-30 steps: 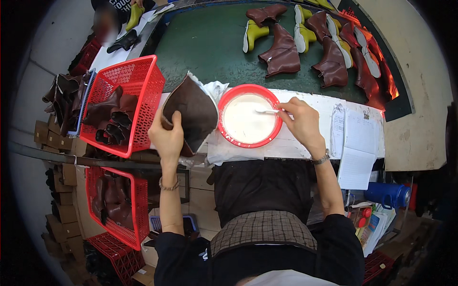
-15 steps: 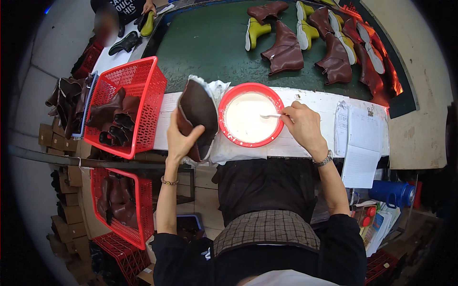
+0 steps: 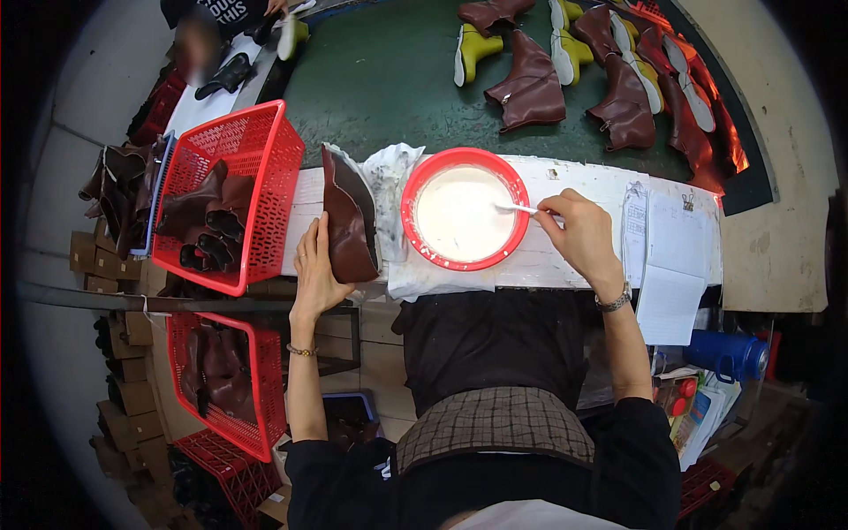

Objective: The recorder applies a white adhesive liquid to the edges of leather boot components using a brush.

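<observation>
A brown leather boot upper (image 3: 352, 230) lies on its side on the white bench top, its opening facing up and right. My left hand (image 3: 320, 269) grips its lower left side, fingers along the leather and thumb at the bottom edge. To the right sits a red bowl (image 3: 412, 223) of white, creamy liquid (image 3: 461, 216). In a pinch, my right hand (image 3: 579, 231) holds a thin white-handled brush (image 3: 521, 208) whose tip reaches over the liquid; the tip is hard to make out. A stained white cloth (image 3: 393, 177) lies between the upper and the bowl.
A red basket (image 3: 281, 177) of brown uppers stands left, with another basket (image 3: 265, 389) below. On the green conveyor (image 3: 380, 79) beyond lie uppers (image 3: 530, 84) and yellow-green shoe lasts (image 3: 477, 55). Papers (image 3: 673, 265) lie right. A co-worker's hand (image 3: 276, 7) shows at the far left.
The boot upper has turned onto its side and gone down to the bench, my left hand shifting with it. My right hand and the brush have moved slightly right.
</observation>
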`<state>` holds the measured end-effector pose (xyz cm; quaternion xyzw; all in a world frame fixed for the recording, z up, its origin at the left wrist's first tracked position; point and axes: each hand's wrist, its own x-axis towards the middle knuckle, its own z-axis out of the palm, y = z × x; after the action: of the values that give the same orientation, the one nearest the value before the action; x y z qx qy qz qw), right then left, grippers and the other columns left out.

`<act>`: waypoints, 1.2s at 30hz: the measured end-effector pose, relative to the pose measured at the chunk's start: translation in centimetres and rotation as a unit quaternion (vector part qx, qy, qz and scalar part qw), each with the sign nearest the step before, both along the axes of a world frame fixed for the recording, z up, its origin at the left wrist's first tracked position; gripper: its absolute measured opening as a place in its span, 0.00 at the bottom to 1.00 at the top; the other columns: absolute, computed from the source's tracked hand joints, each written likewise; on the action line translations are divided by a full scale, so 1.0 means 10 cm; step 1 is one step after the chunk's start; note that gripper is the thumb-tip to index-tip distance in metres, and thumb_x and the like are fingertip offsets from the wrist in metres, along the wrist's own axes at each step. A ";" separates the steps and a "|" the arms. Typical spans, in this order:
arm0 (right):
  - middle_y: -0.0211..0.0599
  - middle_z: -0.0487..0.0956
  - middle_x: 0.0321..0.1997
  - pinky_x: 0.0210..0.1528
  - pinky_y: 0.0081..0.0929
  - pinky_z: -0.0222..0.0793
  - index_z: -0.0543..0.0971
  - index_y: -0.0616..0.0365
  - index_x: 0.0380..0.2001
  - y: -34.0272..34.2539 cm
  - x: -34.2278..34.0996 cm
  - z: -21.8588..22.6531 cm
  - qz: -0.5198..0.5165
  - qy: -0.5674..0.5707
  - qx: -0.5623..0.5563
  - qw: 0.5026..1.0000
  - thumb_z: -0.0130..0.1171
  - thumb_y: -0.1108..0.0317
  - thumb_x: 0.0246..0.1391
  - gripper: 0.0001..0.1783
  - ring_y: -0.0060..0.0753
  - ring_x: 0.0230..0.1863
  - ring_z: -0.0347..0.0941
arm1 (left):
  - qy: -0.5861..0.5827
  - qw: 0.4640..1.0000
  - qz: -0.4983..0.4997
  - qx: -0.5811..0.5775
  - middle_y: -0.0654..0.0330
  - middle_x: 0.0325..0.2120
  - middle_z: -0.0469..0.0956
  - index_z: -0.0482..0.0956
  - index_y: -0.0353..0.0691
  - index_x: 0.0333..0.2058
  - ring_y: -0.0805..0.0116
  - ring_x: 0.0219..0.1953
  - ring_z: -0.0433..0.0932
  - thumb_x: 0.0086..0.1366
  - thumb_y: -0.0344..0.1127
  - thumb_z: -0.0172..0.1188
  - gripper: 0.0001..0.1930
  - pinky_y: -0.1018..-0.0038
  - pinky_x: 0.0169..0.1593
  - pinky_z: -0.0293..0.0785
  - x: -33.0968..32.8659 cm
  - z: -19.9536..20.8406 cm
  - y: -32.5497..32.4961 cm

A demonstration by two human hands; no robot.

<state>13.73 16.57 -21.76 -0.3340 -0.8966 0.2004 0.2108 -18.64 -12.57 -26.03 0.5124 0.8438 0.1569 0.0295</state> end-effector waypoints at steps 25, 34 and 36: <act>0.35 0.81 0.36 0.32 0.20 0.74 0.88 0.60 0.42 0.05 -0.39 0.36 0.114 0.337 -0.084 0.931 0.72 0.73 0.55 0.11 0.23 0.32 0.78 | -0.228 0.907 -0.168 0.313 0.43 0.64 0.68 0.60 0.33 0.69 0.48 0.65 0.71 0.49 0.26 0.80 0.50 0.58 0.67 0.67 0.98 0.63 0.11; 0.33 0.80 0.37 0.36 0.19 0.74 0.88 0.60 0.40 -0.46 -0.17 0.21 0.152 0.321 -0.117 0.927 0.74 0.79 0.49 0.12 0.22 0.35 0.78 | -0.153 0.869 -0.123 0.454 0.43 0.66 0.65 0.57 0.39 0.70 0.48 0.65 0.69 0.48 0.23 0.79 0.53 0.59 0.68 0.65 0.95 0.51 0.47; 0.32 0.80 0.35 0.33 0.21 0.72 0.89 0.58 0.39 -0.53 -0.16 0.21 0.164 0.325 -0.120 0.924 0.75 0.77 0.48 0.13 0.23 0.33 0.77 | -0.116 0.875 -0.121 0.455 0.42 0.65 0.65 0.58 0.40 0.70 0.46 0.64 0.69 0.49 0.23 0.79 0.51 0.59 0.66 0.67 0.89 0.49 0.54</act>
<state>12.17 11.27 -19.64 -0.1216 -0.7906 0.4359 0.4126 -9.76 -7.20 -21.18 0.5457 0.6011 0.5768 -0.0906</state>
